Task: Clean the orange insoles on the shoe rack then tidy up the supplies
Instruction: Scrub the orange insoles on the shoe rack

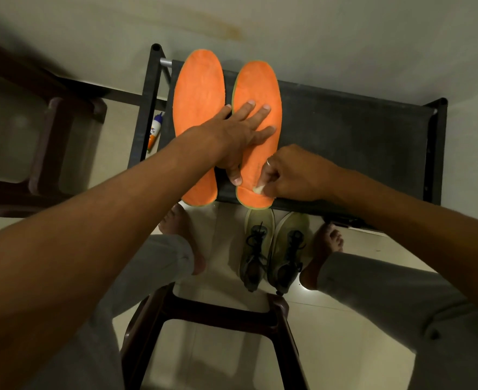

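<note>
On the shoe rack, left fingers spread on an insole, right fingers pinch a white wad

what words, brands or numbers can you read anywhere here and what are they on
Nothing here reads clearly enough to quote.
bottle on the floor left of the shoe rack: a coloured label with dark letters, too small and blurred to read.
orange insoles, shoes and the white wad pinched in the right hand: no legible print.
</note>
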Tool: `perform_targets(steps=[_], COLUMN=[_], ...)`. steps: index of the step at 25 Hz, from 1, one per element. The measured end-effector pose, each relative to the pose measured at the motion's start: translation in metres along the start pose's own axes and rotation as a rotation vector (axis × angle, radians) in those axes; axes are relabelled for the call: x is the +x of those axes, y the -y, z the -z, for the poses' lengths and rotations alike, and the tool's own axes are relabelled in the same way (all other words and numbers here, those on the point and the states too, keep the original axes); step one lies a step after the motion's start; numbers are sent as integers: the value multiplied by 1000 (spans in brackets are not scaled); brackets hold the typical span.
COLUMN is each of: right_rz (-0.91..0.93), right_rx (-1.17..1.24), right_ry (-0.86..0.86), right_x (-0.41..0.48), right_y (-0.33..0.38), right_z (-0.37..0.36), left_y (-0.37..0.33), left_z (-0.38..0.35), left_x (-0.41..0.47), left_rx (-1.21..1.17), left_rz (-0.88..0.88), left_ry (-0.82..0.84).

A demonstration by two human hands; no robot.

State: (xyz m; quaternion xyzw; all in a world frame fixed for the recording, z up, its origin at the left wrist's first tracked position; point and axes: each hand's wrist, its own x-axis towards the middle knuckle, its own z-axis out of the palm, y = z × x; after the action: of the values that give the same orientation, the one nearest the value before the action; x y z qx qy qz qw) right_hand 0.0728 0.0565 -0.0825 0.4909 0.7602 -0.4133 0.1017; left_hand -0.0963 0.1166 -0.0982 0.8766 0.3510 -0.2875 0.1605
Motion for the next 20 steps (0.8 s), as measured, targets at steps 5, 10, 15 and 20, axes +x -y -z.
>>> perform_targets(steps=[5,10,15,20], right_rz=[-71,68,-32,70], right_rx=[-127,-19,-213,54], right_ry=[-344,15,-378,-20], right_x=[10,-1,13,2], right_y=[-7,7,-4,11], right_z=[-6,0,-11,-5], left_y=[2,2,1,0], left_z=[-4,-3,-4,-3], left_x=[3,3,4,2], left_rx=[-15,-3,-5,2], left_rz=[5,2,6,1], left_ry=[4,-3,-6,-4])
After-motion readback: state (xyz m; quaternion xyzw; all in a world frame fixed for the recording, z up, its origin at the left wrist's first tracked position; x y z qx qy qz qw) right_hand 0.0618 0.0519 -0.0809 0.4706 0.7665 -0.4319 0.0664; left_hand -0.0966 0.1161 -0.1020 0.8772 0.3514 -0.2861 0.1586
